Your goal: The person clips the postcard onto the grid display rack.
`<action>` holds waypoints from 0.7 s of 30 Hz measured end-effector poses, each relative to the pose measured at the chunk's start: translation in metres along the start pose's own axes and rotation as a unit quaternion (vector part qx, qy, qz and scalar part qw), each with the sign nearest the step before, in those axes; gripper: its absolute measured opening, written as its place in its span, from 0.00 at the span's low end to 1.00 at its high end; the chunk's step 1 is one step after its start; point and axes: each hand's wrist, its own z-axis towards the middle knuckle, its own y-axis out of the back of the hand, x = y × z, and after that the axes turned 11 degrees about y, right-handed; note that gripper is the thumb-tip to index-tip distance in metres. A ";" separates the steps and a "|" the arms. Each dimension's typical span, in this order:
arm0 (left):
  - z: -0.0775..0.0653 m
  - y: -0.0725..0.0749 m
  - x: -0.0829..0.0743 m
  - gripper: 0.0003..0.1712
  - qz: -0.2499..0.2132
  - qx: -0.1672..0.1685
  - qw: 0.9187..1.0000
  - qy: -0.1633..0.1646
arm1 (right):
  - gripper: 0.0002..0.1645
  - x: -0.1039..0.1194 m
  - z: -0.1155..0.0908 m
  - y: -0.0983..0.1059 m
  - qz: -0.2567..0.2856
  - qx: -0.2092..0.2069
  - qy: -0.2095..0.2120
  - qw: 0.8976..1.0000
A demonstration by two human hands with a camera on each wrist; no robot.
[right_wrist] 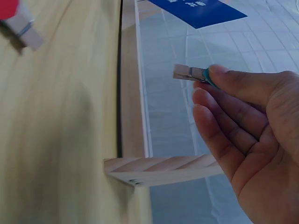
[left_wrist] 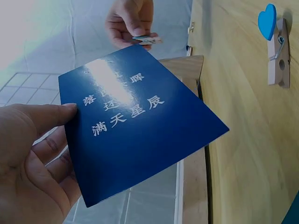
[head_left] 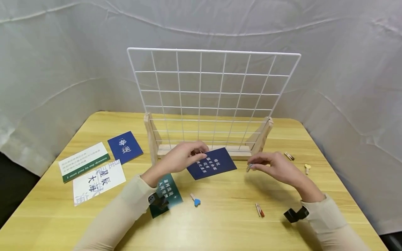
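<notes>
So a navy card (head_left: 216,166) is being held up just in front of the white wire grid (head_left: 213,51), off the tabletop (head_left: 226,226), and it's pinched at its left edge by the thumb and fingers of the left hand (head_left: 185,157). Over at 3 o'clock from that card, a small clothespin (right_wrist: 182,72) with a teal bit on it is pinched between the thumb and fingertips of the right hand (head_left: 277,168), just beside the card but not touching it.

The grid is propped in a wooden stand (head_left: 152,139) at 12 o'clock. At 9 o'clock a blue card (head_left: 133,150), a green-and-white card (head_left: 84,158) and a white card (head_left: 114,174) are laid out. A dark green card (head_left: 172,190) is partly covered by the left wrist at 8 o'clock. Loose pins are scattered around too: a blue-heart pin (head_left: 196,202) at 7, a red-tipped pin (head_left: 259,210) at 4, and a yellow-topped pin (head_left: 307,168) at 3, farther out than the right hand.
</notes>
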 end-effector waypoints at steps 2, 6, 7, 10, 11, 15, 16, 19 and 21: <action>-0.001 0.003 0.000 0.08 -0.007 -0.004 1.000 0.007 | 0.10 0.004 0.004 0.003 -0.008 -0.003 0.000 1.000; -0.004 0.009 0.002 0.08 -0.021 -0.011 1.000 0.017 | 0.10 0.012 0.011 0.009 -0.029 -0.006 0.003 1.000; -0.005 0.011 0.002 0.08 -0.025 -0.013 0.999 0.019 | 0.10 0.014 0.013 0.011 -0.031 -0.007 0.006 0.999; -0.007 0.015 0.003 0.10 -0.032 -0.021 0.999 0.026 | 0.10 0.020 0.021 0.016 -0.031 -0.010 0.020 0.999; -0.007 0.017 0.003 0.10 -0.034 -0.024 0.999 0.028 | 0.10 0.022 0.024 0.017 -0.031 -0.011 0.027 0.999; -0.009 0.022 0.003 0.10 -0.044 -0.032 0.998 0.030 | 0.10 0.028 0.033 0.023 -0.038 -0.024 0.048 0.998; -0.009 0.023 0.003 0.10 -0.048 -0.034 0.998 0.030 | 0.10 0.030 0.036 0.024 -0.040 -0.028 0.055 0.997; -0.010 0.025 0.002 0.09 -0.065 -0.039 0.997 0.029 | 0.11 0.034 0.041 0.027 -0.045 -0.040 0.071 0.996; -0.010 0.026 0.002 0.09 -0.072 -0.042 0.996 0.028 | 0.11 0.036 0.044 0.029 -0.049 -0.046 0.079 0.995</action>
